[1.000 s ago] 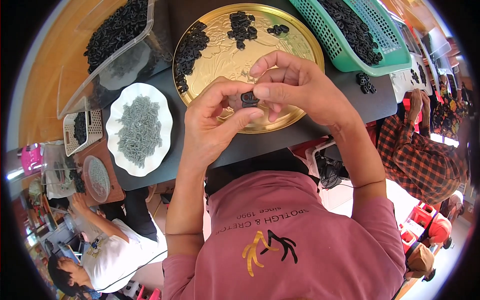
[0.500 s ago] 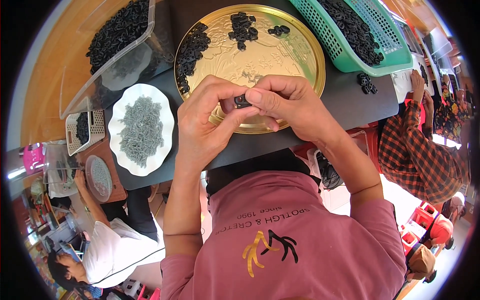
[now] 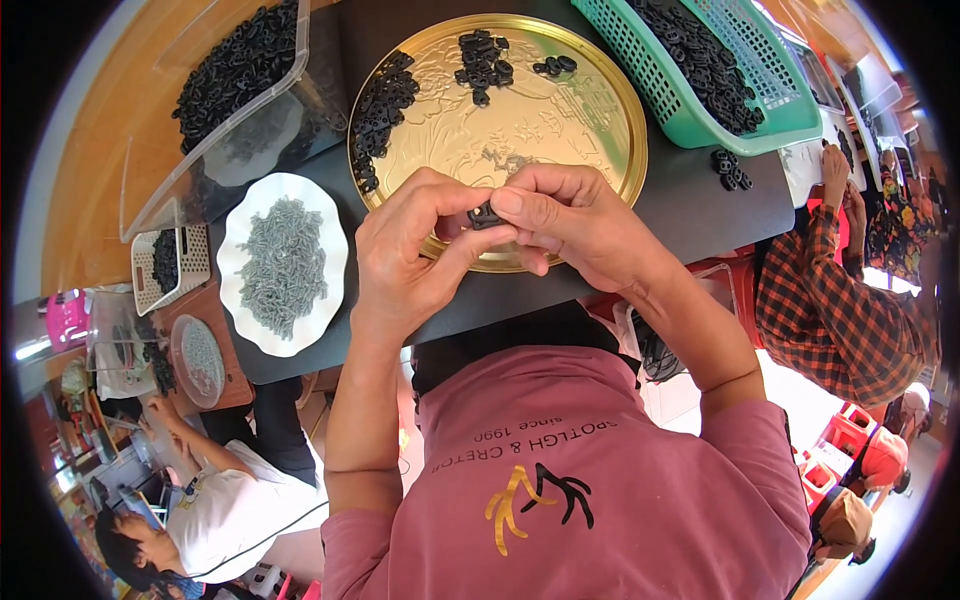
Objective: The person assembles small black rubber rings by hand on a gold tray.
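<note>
Near the front edge of the bench (image 3: 725, 215), a small black part (image 3: 484, 217) sits between thumb and fingertips in the closed grip of the left hand (image 3: 405, 245); the right hand (image 3: 588, 222) touches its right end, hold unclear.

Gold tray (image 3: 575, 125): gives you bright sheen and rim glare.
Hands (image 3: 400, 255): well lit, sharp enough for you; the small black piece (image 3: 484, 217) shows you little detail.
Floor (image 3: 800, 398): blown nearly white on your right.
Picture rim: you see bent edges, black corners.
</note>
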The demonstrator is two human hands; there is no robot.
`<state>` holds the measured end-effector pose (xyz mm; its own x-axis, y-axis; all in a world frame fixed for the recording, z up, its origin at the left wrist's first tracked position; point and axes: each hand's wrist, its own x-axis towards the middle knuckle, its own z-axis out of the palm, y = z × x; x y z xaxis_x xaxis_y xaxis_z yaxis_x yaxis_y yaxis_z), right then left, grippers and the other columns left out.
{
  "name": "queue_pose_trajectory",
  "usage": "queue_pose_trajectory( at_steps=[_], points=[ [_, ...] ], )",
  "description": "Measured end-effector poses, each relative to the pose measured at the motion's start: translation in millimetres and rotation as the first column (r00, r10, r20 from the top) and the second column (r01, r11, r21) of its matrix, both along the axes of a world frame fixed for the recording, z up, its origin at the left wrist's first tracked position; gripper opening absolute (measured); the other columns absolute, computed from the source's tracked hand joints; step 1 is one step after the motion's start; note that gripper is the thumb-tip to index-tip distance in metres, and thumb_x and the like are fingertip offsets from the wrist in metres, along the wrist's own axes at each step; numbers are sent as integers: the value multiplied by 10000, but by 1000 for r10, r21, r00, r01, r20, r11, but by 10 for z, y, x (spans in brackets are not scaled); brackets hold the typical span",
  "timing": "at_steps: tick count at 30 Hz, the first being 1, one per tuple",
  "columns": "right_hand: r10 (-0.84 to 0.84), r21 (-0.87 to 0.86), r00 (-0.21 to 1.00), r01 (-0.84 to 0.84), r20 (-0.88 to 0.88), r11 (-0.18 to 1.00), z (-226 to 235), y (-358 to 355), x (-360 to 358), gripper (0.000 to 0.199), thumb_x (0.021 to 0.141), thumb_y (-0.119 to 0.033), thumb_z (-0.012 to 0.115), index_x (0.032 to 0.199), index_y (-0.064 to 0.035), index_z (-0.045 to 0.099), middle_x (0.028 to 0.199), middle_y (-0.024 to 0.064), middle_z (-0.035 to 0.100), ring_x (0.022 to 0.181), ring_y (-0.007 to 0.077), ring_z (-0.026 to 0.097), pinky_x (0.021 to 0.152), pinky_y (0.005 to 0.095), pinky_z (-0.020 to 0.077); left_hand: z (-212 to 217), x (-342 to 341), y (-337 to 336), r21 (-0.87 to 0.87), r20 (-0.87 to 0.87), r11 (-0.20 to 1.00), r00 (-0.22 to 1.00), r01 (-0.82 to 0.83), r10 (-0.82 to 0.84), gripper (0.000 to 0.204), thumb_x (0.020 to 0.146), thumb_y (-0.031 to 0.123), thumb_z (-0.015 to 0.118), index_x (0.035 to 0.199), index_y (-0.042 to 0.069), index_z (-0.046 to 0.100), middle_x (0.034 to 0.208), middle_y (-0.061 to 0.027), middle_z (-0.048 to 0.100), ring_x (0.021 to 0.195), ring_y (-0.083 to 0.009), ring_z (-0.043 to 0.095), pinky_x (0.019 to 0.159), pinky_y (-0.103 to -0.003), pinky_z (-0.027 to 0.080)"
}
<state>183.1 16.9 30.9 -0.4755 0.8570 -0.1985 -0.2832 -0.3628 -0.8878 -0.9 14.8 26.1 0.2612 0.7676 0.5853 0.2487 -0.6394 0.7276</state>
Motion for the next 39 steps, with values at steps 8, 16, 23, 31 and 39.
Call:
queue_pose_trajectory(
  at_steps=[8,16,23,31,39],
  points=[
    [-19,-88,997,12,-78,996,-41,-38,-1,245,894,-269,655,868,-26,650,690,8,562,547,67,514,491,212,481,-5,20,-13,-37,14,999,1000,9,-8,269,695,21,784,911,1,623,724,-62,569,554,-110,508,475,-228,388],
    [7,-42,1000,-6,13,999,94,4,68,223,893,-238,655,863,-18,666,711,11,586,572,62,533,494,212,482,16,63,-9,-11,22,1000,1000,2,-1,269,702,16,773,925,2,623,726,-64,565,572,-113,494,500,-229,394],
    [-530,634,778,228,338,739,658,176,630,171,872,-165,666,950,-18,701,792,3,648,619,37,557,535,192,463,243,75,-179,-122,393,985,917,119,-62,180,722,43,743,856,39,623,737,-31,562,643,-150,488,618,-284,413],
    [-891,928,337,105,304,357,776,471,952,265,909,-160,632,1158,-74,656,833,-33,607,721,4,508,591,167,416,773,-175,-721,418,759,657,156,628,-632,352,867,279,600,591,62,570,537,16,511,475,-180,515,518,-297,458],
    [-619,844,576,-314,534,435,97,759,188,147,860,-123,598,932,-18,670,888,140,642,777,317,614,714,376,487,1236,299,-886,560,821,751,-359,350,-444,427,874,107,571,457,107,482,443,5,476,352,-104,457,439,-219,481]
  ],
)
